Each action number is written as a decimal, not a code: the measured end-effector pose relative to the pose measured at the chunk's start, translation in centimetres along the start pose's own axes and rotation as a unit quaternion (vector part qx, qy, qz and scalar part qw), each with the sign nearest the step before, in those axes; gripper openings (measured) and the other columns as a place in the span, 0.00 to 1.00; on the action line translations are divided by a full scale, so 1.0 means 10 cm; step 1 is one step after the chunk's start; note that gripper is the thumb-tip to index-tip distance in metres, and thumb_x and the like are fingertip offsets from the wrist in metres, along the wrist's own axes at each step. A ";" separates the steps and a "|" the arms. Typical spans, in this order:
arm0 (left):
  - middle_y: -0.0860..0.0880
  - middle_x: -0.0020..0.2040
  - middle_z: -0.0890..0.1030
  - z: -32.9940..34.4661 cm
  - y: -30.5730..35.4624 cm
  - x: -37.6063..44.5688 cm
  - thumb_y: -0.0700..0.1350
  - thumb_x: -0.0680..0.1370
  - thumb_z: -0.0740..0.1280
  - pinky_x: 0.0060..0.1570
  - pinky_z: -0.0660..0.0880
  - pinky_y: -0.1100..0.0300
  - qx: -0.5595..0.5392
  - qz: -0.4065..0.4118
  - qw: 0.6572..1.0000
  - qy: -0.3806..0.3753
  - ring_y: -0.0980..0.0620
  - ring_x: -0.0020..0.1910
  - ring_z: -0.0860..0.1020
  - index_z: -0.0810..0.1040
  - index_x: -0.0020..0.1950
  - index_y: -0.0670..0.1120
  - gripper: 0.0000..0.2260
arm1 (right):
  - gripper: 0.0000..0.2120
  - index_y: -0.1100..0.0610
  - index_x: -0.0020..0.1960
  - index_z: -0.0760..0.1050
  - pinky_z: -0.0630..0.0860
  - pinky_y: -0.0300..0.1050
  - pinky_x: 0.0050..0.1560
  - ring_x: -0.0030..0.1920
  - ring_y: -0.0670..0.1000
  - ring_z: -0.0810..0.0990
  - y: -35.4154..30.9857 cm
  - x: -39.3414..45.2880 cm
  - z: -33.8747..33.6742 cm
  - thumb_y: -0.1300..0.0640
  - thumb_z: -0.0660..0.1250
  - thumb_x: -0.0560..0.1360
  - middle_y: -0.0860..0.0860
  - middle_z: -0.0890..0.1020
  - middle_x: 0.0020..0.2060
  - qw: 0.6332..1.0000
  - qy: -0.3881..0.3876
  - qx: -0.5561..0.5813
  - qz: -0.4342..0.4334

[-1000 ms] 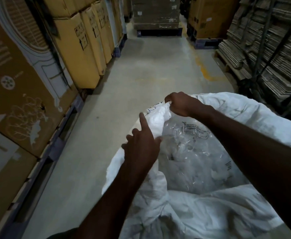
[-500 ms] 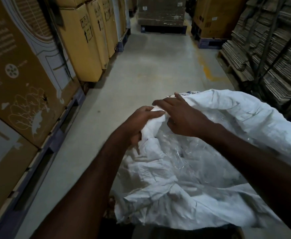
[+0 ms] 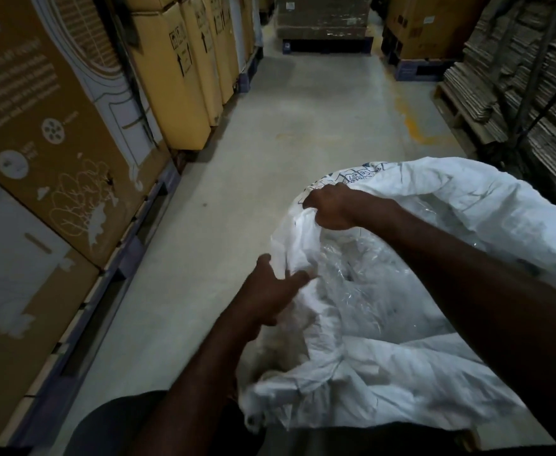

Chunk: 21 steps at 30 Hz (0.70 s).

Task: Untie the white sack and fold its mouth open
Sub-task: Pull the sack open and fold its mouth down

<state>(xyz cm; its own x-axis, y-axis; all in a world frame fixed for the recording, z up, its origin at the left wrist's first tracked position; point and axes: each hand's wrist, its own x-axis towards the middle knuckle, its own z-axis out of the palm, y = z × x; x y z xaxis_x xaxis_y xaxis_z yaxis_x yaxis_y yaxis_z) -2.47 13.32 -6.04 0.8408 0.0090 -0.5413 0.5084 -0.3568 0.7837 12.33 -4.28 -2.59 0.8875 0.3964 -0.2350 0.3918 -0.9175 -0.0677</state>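
From the head view, the right hand [image 3: 330, 207] reaches forward with fingers curled tight over the far rim of the white sack [image 3: 401, 373], which lies crumpled at lower right on the concrete floor [image 3: 270, 143], its clear plastic liner [image 3: 352, 284] showing inside. The left hand [image 3: 275, 291] pinches the near-left edge between thumb and fingers. Half a second ago both hands met at one spot; now they grip apart, the mouth spread wider.
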 end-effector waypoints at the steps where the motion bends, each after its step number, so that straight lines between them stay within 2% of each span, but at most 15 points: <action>1: 0.42 0.68 0.81 -0.01 -0.01 0.03 0.58 0.75 0.78 0.50 0.85 0.45 -0.074 -0.001 0.997 -0.022 0.44 0.56 0.84 0.65 0.81 0.46 0.40 | 0.27 0.55 0.76 0.74 0.67 0.52 0.72 0.73 0.61 0.75 0.00 -0.04 0.01 0.63 0.62 0.77 0.58 0.78 0.72 1.000 0.018 -0.004 -0.002; 2: 0.41 0.62 0.84 -0.01 0.01 0.05 0.51 0.77 0.77 0.47 0.85 0.47 -0.115 0.011 0.993 -0.032 0.44 0.52 0.85 0.73 0.75 0.43 0.30 | 0.27 0.57 0.74 0.75 0.68 0.54 0.71 0.71 0.62 0.76 -0.01 -0.08 0.01 0.64 0.62 0.75 0.59 0.79 0.69 0.999 0.049 -0.008 -0.014; 4: 0.40 0.55 0.88 -0.02 0.10 0.01 0.41 0.80 0.72 0.44 0.84 0.52 -0.173 0.053 0.983 -0.043 0.43 0.49 0.87 0.80 0.66 0.40 0.15 | 0.28 0.60 0.71 0.75 0.68 0.57 0.70 0.64 0.65 0.79 0.00 -0.17 0.02 0.64 0.61 0.70 0.61 0.81 0.63 0.993 0.115 -0.011 -0.040; 6: 0.39 0.52 0.88 -0.06 0.23 -0.07 0.39 0.81 0.71 0.46 0.84 0.53 -0.238 0.081 0.967 -0.051 0.44 0.47 0.87 0.83 0.62 0.38 0.10 | 0.31 0.59 0.74 0.72 0.65 0.60 0.74 0.67 0.65 0.77 -0.01 -0.31 0.01 0.64 0.63 0.70 0.61 0.78 0.67 0.985 0.163 0.022 -0.050; 7: 0.37 0.54 0.88 -0.08 0.28 -0.09 0.41 0.81 0.72 0.49 0.85 0.51 -0.266 0.093 0.958 -0.057 0.42 0.49 0.87 0.84 0.62 0.38 0.11 | 0.33 0.58 0.77 0.70 0.64 0.60 0.76 0.71 0.63 0.74 -0.04 -0.41 -0.02 0.65 0.66 0.71 0.61 0.74 0.72 0.979 0.189 0.065 -0.051; 9: 0.34 0.59 0.86 -0.11 0.36 -0.08 0.49 0.81 0.75 0.62 0.82 0.42 -0.297 0.118 0.945 -0.068 0.36 0.57 0.86 0.84 0.64 0.38 0.17 | 0.33 0.57 0.79 0.67 0.66 0.50 0.76 0.75 0.59 0.72 -0.18 -0.70 -0.06 0.64 0.70 0.75 0.58 0.72 0.76 0.949 0.250 0.186 -0.051; 10: 0.34 0.61 0.85 -0.12 0.38 -0.07 0.54 0.80 0.75 0.66 0.80 0.38 -0.306 0.128 0.940 -0.077 0.35 0.61 0.85 0.84 0.66 0.40 0.21 | 0.32 0.56 0.80 0.67 0.68 0.45 0.74 0.74 0.56 0.74 -0.29 -0.87 -0.06 0.60 0.71 0.77 0.55 0.73 0.76 0.927 0.280 0.247 -0.038; 12: 0.37 0.64 0.85 -0.13 0.43 -0.08 0.68 0.78 0.71 0.68 0.79 0.38 -0.322 0.118 0.932 -0.122 0.38 0.62 0.85 0.81 0.72 0.44 0.33 | 0.35 0.49 0.81 0.66 0.73 0.44 0.70 0.69 0.50 0.78 -0.53 -1.24 -0.03 0.49 0.75 0.78 0.48 0.74 0.75 0.897 0.272 0.348 0.006; 13: 0.41 0.63 0.85 -0.12 0.45 -0.08 0.73 0.76 0.67 0.63 0.82 0.42 -0.332 0.099 0.927 -0.145 0.42 0.58 0.86 0.77 0.76 0.45 0.39 | 0.40 0.45 0.82 0.64 0.75 0.45 0.69 0.69 0.48 0.78 -0.66 -1.41 0.00 0.44 0.78 0.75 0.45 0.73 0.76 0.891 0.231 0.392 0.020; 14: 0.44 0.63 0.84 -0.10 0.47 -0.10 0.76 0.76 0.63 0.55 0.85 0.48 -0.342 0.078 0.924 -0.150 0.47 0.51 0.87 0.73 0.80 0.46 0.43 | 0.45 0.43 0.82 0.61 0.76 0.42 0.68 0.68 0.43 0.78 -0.79 -1.55 0.03 0.43 0.80 0.72 0.42 0.73 0.75 0.890 0.182 0.417 0.021; 16: 0.45 0.71 0.81 -0.04 0.52 -0.14 0.76 0.78 0.58 0.41 0.85 0.57 -0.372 0.051 0.917 -0.135 0.54 0.44 0.85 0.69 0.82 0.44 0.44 | 0.45 0.40 0.79 0.59 0.75 0.30 0.60 0.60 0.36 0.79 -0.99 -1.70 0.16 0.49 0.82 0.70 0.34 0.77 0.64 0.898 0.129 0.421 0.005; 17: 0.43 0.73 0.79 -0.01 0.51 -0.12 0.74 0.80 0.59 0.39 0.84 0.57 -0.391 0.047 0.912 -0.118 0.55 0.46 0.85 0.70 0.81 0.42 0.42 | 0.45 0.41 0.79 0.59 0.76 0.31 0.56 0.57 0.38 0.79 -1.05 -1.71 0.25 0.53 0.80 0.70 0.35 0.78 0.59 0.902 0.140 0.408 0.015; 19: 0.37 0.72 0.79 0.01 0.47 -0.07 0.66 0.83 0.63 0.43 0.84 0.55 -0.380 0.075 0.920 -0.061 0.49 0.53 0.86 0.74 0.75 0.41 0.32 | 0.40 0.44 0.79 0.61 0.79 0.46 0.56 0.58 0.49 0.81 -1.05 -1.62 0.45 0.57 0.74 0.71 0.43 0.79 0.59 0.918 0.206 0.331 0.069; 20: 0.37 0.68 0.81 0.00 0.44 -0.07 0.63 0.83 0.67 0.45 0.84 0.53 -0.308 0.110 0.945 -0.026 0.46 0.55 0.87 0.72 0.74 0.42 0.30 | 0.38 0.46 0.79 0.62 0.80 0.53 0.55 0.57 0.54 0.81 -1.03 -1.57 0.54 0.58 0.72 0.73 0.47 0.79 0.60 0.930 0.230 0.270 0.094; 21: 0.40 0.65 0.82 -0.02 0.38 -0.09 0.63 0.82 0.69 0.48 0.83 0.52 -0.174 0.144 0.974 0.017 0.46 0.55 0.86 0.69 0.75 0.45 0.30 | 0.36 0.47 0.79 0.62 0.81 0.55 0.51 0.53 0.57 0.82 -1.00 -1.52 0.62 0.60 0.70 0.75 0.50 0.79 0.59 0.941 0.237 0.212 0.113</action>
<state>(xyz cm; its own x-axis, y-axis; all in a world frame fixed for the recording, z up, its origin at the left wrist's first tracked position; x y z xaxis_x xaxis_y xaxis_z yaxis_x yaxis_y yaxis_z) -1.28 12.18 -2.45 0.9606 -0.0109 -0.2778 0.2777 -0.0100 0.9606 -6.55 -1.30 -4.36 0.9843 0.0676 0.1631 0.1381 -0.8701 -0.4731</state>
